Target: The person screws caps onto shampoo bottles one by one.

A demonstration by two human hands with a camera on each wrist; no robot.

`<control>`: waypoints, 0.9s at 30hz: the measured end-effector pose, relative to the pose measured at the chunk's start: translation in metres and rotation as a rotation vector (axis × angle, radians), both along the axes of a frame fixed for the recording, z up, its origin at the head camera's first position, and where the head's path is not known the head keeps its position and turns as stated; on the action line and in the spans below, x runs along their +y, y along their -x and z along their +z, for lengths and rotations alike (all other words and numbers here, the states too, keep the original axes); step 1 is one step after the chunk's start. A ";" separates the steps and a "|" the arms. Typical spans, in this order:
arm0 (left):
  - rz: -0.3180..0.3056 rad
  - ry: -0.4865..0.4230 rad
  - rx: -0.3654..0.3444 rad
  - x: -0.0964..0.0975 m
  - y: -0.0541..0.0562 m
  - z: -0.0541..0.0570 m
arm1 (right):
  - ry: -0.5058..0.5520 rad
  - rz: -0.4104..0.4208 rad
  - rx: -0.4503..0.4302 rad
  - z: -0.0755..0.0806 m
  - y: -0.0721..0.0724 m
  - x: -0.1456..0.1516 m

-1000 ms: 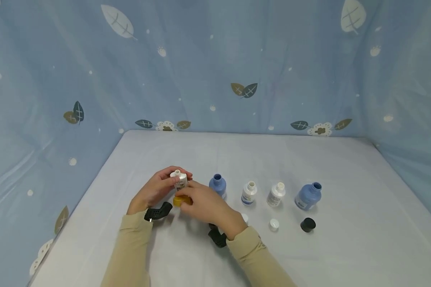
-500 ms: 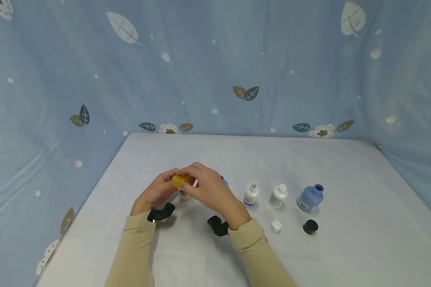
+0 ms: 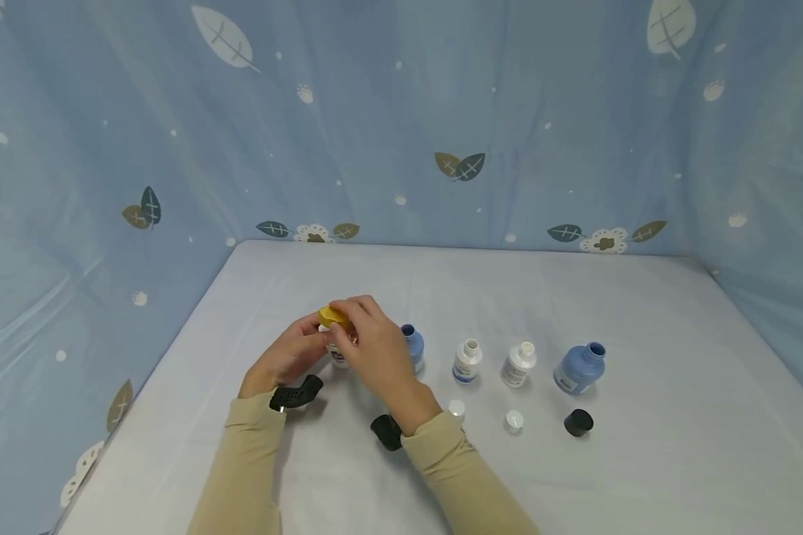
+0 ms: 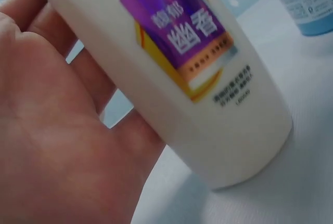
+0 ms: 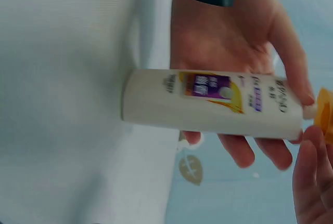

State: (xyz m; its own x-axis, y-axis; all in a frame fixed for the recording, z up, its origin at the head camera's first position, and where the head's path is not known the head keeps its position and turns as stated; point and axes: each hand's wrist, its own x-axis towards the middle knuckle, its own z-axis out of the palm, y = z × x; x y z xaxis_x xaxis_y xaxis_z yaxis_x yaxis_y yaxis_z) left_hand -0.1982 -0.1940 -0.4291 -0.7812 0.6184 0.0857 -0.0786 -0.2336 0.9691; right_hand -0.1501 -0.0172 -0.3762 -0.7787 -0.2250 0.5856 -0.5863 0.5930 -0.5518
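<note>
My left hand point(image 3: 288, 357) grips a white bottle point(image 5: 208, 102) with a purple and yellow label, its fingers behind it and its thumb near the shoulder. The bottle stands close over the table. In the left wrist view, its label faces the camera and its top is cut off. My right hand point(image 3: 378, 357) pinches a yellow cap point(image 3: 331, 317) right at the bottle's mouth. The cap looks tilted, and a bit of the pale neck point(image 5: 310, 112) shows below it in the right wrist view.
To the right stand a blue bottle point(image 3: 413, 349), two small white bottles point(image 3: 467, 362) and another blue bottle point(image 3: 578, 369), their mouths uncapped. Two white caps point(image 3: 514, 421) and a black cap point(image 3: 578, 423) lie nearer the front. A blue patterned curtain point(image 3: 375, 119) surrounds the white table.
The right hand has brought the yellow cap up from beside the bottle's lower part to its mouth. Since half a second ago the cap has tilted. The left hand keeps its grip.
</note>
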 end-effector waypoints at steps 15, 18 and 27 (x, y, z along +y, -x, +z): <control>0.063 0.073 0.019 0.000 0.000 0.000 | -0.017 -0.056 0.058 -0.007 0.001 -0.005; 0.062 0.079 0.024 0.000 0.000 0.001 | -0.009 -0.054 0.059 -0.005 0.001 -0.005; 0.085 0.095 0.011 -0.002 -0.002 0.002 | -0.023 -0.048 0.051 -0.007 -0.001 -0.006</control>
State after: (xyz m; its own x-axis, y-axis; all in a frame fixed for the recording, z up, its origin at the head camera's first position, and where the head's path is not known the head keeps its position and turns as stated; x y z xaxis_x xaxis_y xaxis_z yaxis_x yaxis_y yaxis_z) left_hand -0.1957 -0.1956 -0.4271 -0.8302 0.5561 0.0391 -0.0516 -0.1465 0.9879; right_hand -0.1495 -0.0233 -0.3836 -0.7586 -0.2014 0.6196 -0.5834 0.6335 -0.5083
